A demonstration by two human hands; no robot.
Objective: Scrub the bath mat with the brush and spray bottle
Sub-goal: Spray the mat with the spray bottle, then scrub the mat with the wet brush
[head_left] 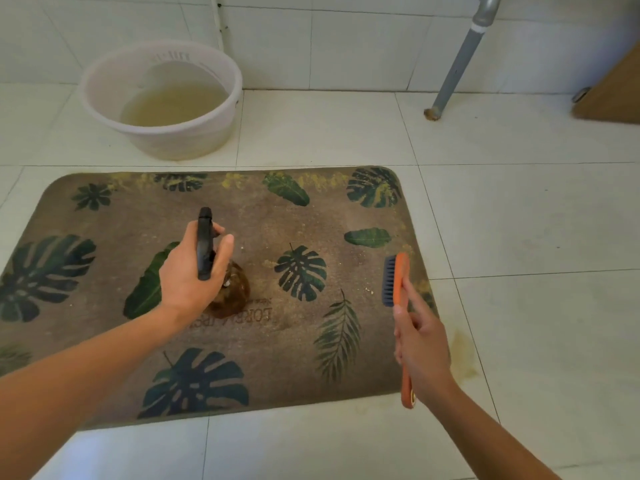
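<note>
Head view, one frame.

1. Bath mat point(294, 362): brown with a dark green leaf print. It lies flat on the white tiled floor point(526, 237) and fills the middle of our view.
2. Spray bottle point(233, 289): amber body, black trigger head. It is over the mat's centre, with the nozzle toward twelve o'clock. We cannot tell whether its base touches the mat. Our left hand point(187, 275) grips it, fingers curled round the trigger head.
3. Brush point(398, 282): orange back and handle, dark blue bristles facing nine o'clock. It is held on edge over the mat's three o'clock border. Our right hand point(420, 348) is closed round the handle, whose end juts out toward six o'clock.
4. White basin point(180, 143): at eleven o'clock beyond the mat, holding cloudy yellowish water.
5. Grey pipe point(457, 60): at one o'clock, slanting down to the floor.
6. Yellowish stain point(464, 355): on the tiles just beside the mat, at four o'clock.
</note>
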